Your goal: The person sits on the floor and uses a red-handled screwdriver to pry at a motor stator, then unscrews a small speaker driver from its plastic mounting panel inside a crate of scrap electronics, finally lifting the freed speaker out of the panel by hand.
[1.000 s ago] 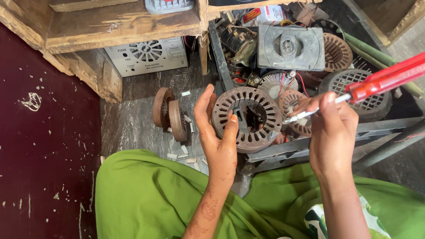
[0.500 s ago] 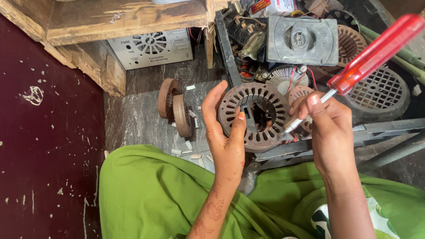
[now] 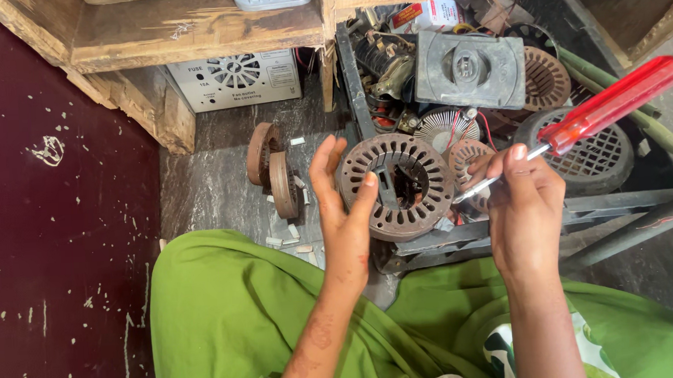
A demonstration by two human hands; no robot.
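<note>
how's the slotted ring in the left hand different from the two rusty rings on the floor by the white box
The slotted ring is held up by the left hand, its open face turned to the camera, so its slots show all round. The two rusty rings stand on edge on the floor, side by side, seen mostly edge-on. The held one looks wider in the picture and grey-brown; the floor pair look more orange with rust. All three are round metal rings with open centres.

Green garment (image 3: 228, 307) (bare forearms)

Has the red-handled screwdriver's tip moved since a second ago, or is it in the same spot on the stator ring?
Yes. The screwdriver, held in the right hand, has tilted handle-up, and its tip has slid closer to the stator ring, whose edge the left hand grips.
</note>
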